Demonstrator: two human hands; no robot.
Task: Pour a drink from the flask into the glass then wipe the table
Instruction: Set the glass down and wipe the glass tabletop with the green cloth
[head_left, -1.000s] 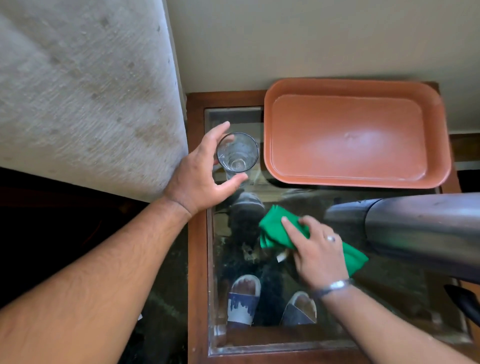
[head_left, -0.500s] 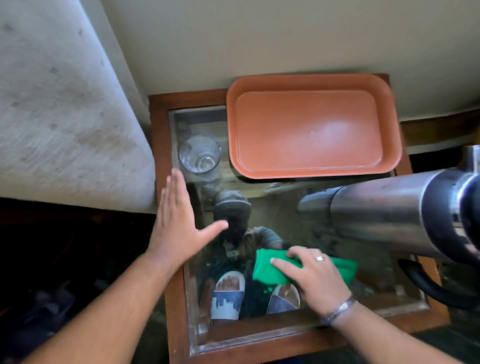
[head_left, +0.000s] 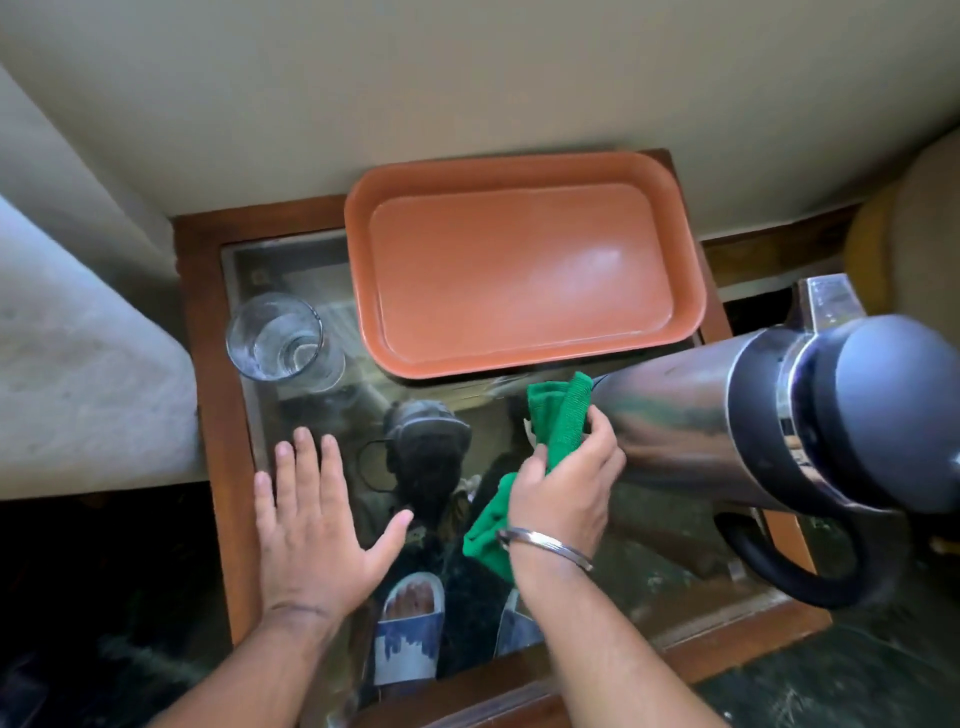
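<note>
While the left hand (head_left: 311, 525) lies flat on the glass top of the desk (head_left: 215, 415) with fingers spread and nothing in its grip, the right hand (head_left: 569, 480) is closed around a green cloth (head_left: 558, 415). One end of the cloth stands bunched above the fingers near the base of the flask (head_left: 753, 415); the other end hangs below the wrist, beside a metal bracelet (head_left: 545, 540). Whether the cloth touches the glass surface cannot be determined, since the hand covers the middle of it. The flask stands on the right side of the desk and appears strongly foreshortened by the wide-angle lens: its steel body, dark lid and black handle (head_left: 789, 566) are visible, but its foot is hidden behind the cloth and hand, and the right edge of the lid is cut off by the frame. The glass (head_left: 278, 340) stands at the far left of the desk, apart from both hands, just beside the orange tray (head_left: 519, 270); it shows a clear interior, and any liquid level is hard to make out. The tray occupies the far half of the desk, against the wall. Reflections in the glass top obscure the surface, and sandalled feet (head_left: 410, 623) are visible through it. A pale mattress edge (head_left: 78, 338) borders the desk on the left.
</note>
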